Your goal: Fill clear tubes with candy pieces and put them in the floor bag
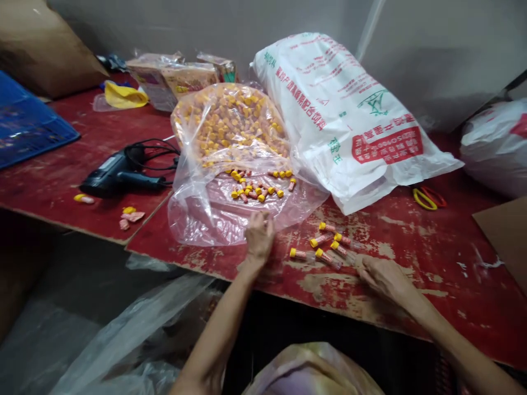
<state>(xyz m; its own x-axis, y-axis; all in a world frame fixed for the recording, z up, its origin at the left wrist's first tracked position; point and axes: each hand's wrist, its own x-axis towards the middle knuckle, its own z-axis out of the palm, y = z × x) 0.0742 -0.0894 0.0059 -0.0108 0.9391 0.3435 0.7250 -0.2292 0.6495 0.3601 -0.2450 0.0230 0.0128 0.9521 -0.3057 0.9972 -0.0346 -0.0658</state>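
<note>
A large clear plastic bag (193, 219) lies on its side, packed with small yellow-capped tubes (242, 126). Several loose tubes (261, 197) rest on its flattened mouth. At the front edge of that bag is my left hand (259, 238), its fingers curled closed; what they hold, if anything, is hidden. My right hand (381, 277) is closed on the table, fingertips together, just right of a small group of yellow-capped tubes (325, 255) in clear wrappers. Its fingers are near a wrapper end, but I cannot make out what is between them.
A dark heat gun (119, 170) with a coiled cord lies left on the red table (453, 274). Behind stand a white printed sack (337, 120) and wrapped boxes (181, 79). Scissors (428, 198) lie right, near cardboard (504, 236). A blue crate (33, 120) is far left.
</note>
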